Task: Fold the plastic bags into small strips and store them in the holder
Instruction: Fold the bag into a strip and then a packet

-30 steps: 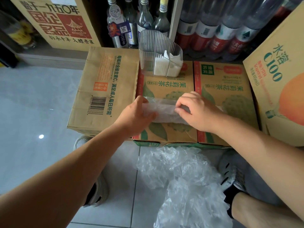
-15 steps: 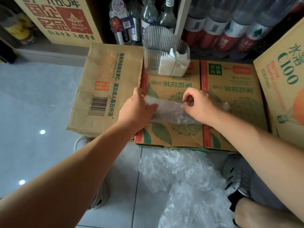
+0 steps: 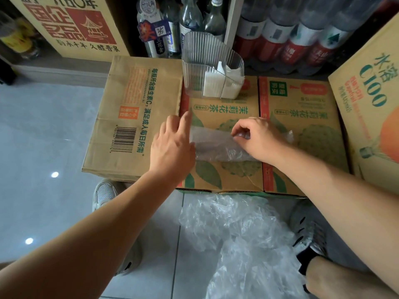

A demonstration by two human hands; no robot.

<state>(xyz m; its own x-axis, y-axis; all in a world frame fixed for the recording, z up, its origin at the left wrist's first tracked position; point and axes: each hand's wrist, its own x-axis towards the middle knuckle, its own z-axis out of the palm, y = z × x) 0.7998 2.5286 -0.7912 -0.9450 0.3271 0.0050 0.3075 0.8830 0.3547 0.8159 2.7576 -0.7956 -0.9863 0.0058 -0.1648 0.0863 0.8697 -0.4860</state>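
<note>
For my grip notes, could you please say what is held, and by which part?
The right hand pinches the bag by its upper edge, right of its middle; the left hand, open, grips nothing.

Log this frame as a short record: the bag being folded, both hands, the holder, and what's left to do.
bag: clear, flattened into a band on the tea carton
left grip: hand flat, fingers straight, on the bag's left end
right grip: fingers curled, pinching the bag
holder: clear, ribbed, at the carton's far edge, white folded bags inside
remaining: crumpled clear bags on the floor
</note>
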